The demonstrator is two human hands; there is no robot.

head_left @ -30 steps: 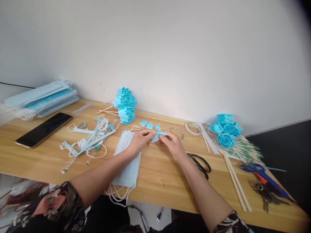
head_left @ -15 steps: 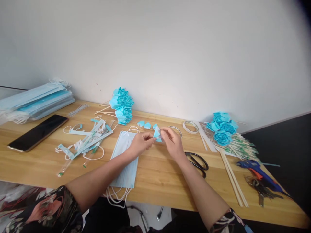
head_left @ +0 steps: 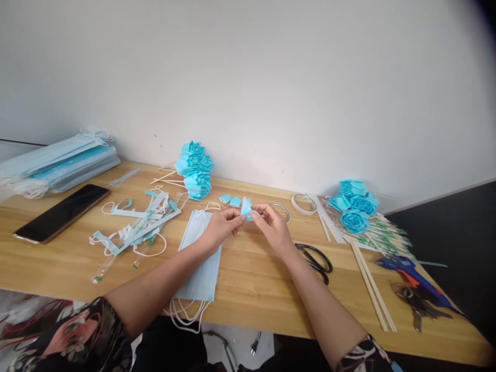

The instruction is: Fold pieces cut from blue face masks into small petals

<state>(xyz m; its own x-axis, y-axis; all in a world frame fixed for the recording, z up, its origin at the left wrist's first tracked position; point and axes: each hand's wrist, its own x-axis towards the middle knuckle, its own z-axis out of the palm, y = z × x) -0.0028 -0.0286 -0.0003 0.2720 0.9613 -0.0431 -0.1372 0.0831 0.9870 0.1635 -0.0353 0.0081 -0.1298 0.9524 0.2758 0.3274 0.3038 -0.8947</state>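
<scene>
A small light-blue piece of mask fabric [head_left: 246,208], folded to a point at the top, is pinched between both hands above the table. My left hand [head_left: 223,227] grips its lower left corner with thumb and fingers. On the right side, my right hand [head_left: 272,225] holds it between thumb and forefinger. Just behind lie several small folded blue petals [head_left: 234,201], one partly covered by the held piece. Below my left forearm rests a stack of blue face masks [head_left: 199,268]. Black-handled scissors [head_left: 315,261] lie near my right wrist, their blades hidden.
Blue fabric flowers on sticks [head_left: 196,168] stand against the wall, with more flowers [head_left: 354,206] at right. Mask scraps [head_left: 135,219], a phone [head_left: 62,213] and a mask pile [head_left: 62,160] lie left. Tape [head_left: 304,203], wooden sticks [head_left: 374,287] and a blue glue gun [head_left: 416,279] lie right.
The fabric piece has been turned and folded, its point now upright. My right fingers have shifted from its top to its lower right side; the left hand has barely moved.
</scene>
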